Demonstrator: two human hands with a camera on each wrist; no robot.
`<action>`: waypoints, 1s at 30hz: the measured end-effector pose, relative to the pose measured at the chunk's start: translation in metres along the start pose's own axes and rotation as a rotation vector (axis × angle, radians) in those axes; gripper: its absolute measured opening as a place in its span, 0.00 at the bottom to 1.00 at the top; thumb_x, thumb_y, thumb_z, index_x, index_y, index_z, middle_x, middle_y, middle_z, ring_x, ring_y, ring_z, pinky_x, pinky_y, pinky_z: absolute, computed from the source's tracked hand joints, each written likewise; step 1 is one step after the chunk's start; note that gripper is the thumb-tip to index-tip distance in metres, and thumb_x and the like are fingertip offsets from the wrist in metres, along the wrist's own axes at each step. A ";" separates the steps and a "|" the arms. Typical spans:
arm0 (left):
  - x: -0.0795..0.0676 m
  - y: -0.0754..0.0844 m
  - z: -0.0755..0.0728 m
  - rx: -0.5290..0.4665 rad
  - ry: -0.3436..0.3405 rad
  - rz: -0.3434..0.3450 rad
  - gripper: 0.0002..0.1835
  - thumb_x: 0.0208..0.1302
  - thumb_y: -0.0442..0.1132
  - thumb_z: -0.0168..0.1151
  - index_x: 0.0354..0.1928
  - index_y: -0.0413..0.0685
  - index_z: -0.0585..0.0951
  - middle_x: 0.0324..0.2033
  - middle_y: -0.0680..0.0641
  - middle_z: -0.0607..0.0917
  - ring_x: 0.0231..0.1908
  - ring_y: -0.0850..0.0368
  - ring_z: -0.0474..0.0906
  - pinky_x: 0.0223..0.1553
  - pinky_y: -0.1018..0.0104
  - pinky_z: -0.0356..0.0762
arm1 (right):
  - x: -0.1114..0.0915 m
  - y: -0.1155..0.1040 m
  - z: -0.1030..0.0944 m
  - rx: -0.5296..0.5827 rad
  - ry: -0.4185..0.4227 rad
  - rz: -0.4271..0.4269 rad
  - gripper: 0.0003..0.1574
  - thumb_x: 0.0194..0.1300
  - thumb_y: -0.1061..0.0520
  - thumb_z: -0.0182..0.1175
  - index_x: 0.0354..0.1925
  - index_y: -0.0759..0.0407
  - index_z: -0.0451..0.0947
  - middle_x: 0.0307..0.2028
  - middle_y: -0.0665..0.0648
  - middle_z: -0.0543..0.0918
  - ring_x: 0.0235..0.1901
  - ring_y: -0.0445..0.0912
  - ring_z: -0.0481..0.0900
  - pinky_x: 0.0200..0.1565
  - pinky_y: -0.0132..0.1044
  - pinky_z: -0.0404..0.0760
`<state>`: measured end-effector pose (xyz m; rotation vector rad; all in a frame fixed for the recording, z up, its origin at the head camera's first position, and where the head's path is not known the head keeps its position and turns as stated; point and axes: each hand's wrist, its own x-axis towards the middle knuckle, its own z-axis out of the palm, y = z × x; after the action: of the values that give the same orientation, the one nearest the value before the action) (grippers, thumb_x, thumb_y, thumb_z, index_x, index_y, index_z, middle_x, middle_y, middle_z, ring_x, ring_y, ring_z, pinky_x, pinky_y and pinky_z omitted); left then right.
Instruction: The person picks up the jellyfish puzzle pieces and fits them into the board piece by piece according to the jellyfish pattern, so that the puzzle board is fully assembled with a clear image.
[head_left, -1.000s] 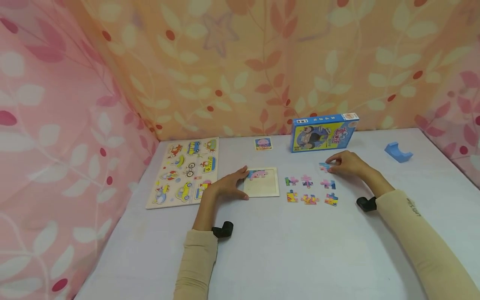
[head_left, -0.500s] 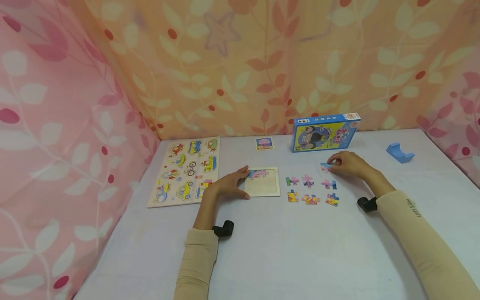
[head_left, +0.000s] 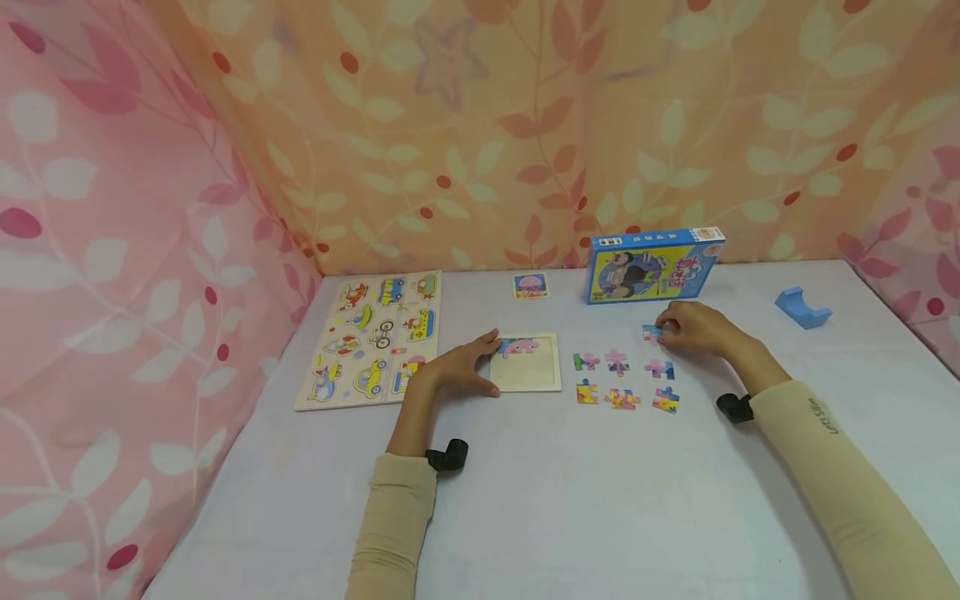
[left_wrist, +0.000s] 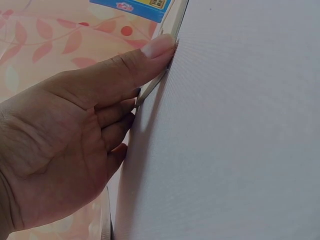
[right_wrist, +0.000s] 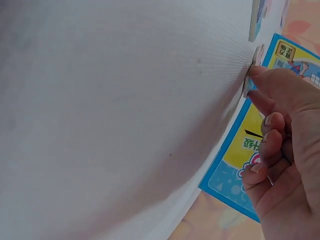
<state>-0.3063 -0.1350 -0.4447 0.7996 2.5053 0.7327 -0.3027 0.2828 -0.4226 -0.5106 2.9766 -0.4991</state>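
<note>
Mid-frame, the left hand (head_left: 459,370), spread wide, grips the puzzle tray (head_left: 527,373) by its left side. Right of centre, the right hand (head_left: 697,328) pinches a blue-and-pink piece (head_left: 650,334). Both sit nearly where they did a second ago.

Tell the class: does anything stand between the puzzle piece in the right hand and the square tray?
Nothing upright is visible between the held piece and the square tray. Loose pieces lie flat along the near side of that path; the left hand holds the tray's opposite side.
</note>
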 end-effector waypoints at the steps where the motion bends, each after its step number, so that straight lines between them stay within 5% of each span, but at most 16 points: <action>1: 0.000 0.000 0.000 -0.003 -0.001 -0.001 0.50 0.46 0.48 0.72 0.70 0.51 0.55 0.72 0.55 0.46 0.72 0.57 0.40 0.71 0.58 0.44 | 0.000 -0.001 0.001 -0.002 0.003 -0.012 0.18 0.55 0.57 0.64 0.41 0.69 0.80 0.27 0.55 0.73 0.30 0.47 0.68 0.32 0.37 0.67; 10: 0.001 -0.002 0.003 0.015 -0.005 0.000 0.51 0.46 0.50 0.72 0.70 0.53 0.55 0.72 0.56 0.45 0.72 0.57 0.40 0.71 0.58 0.45 | 0.010 -0.018 0.006 0.002 0.014 -0.063 0.18 0.54 0.57 0.64 0.42 0.68 0.80 0.26 0.54 0.73 0.30 0.46 0.68 0.31 0.36 0.66; 22: 0.001 0.000 0.001 0.001 -0.002 -0.002 0.51 0.46 0.49 0.72 0.70 0.51 0.55 0.72 0.56 0.45 0.72 0.57 0.40 0.71 0.59 0.44 | 0.040 -0.086 0.014 0.016 0.009 -0.232 0.16 0.54 0.56 0.65 0.42 0.61 0.82 0.26 0.53 0.73 0.28 0.43 0.67 0.28 0.32 0.67; 30: 0.001 0.001 -0.001 0.008 0.003 -0.016 0.51 0.46 0.49 0.72 0.70 0.53 0.54 0.72 0.57 0.45 0.72 0.57 0.40 0.71 0.59 0.44 | 0.057 -0.116 0.030 0.013 0.000 -0.228 0.16 0.55 0.54 0.64 0.41 0.61 0.81 0.28 0.53 0.73 0.30 0.44 0.68 0.29 0.33 0.65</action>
<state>-0.3073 -0.1336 -0.4434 0.7810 2.5160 0.7190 -0.3169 0.1514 -0.4139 -0.8539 2.9276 -0.5353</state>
